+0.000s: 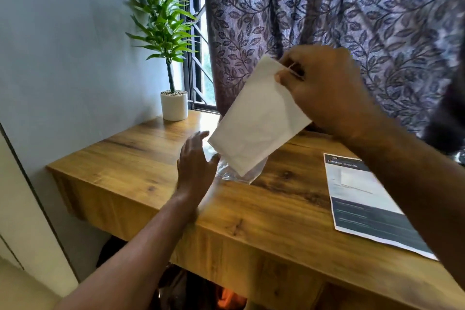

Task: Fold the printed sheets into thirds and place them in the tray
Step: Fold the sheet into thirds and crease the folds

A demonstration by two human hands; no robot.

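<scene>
My right hand [324, 88] pinches the top corner of a folded white sheet [256, 118] and holds it tilted in the air above the wooden table [141, 158]. Just under the sheet's lower edge sits a clear plastic tray [241, 173], mostly hidden by the paper. My left hand [195, 163] hovers over the table beside the tray's left side, fingers straight and spread, holding nothing. A flat printed sheet [362, 199] with dark bands lies on the table at the right, partly covered by my right forearm.
A potted green plant in a white pot [174, 104] stands at the table's back left corner by the wall. A patterned purple curtain [327, 7] hangs behind the table. Dark objects sit under the table.
</scene>
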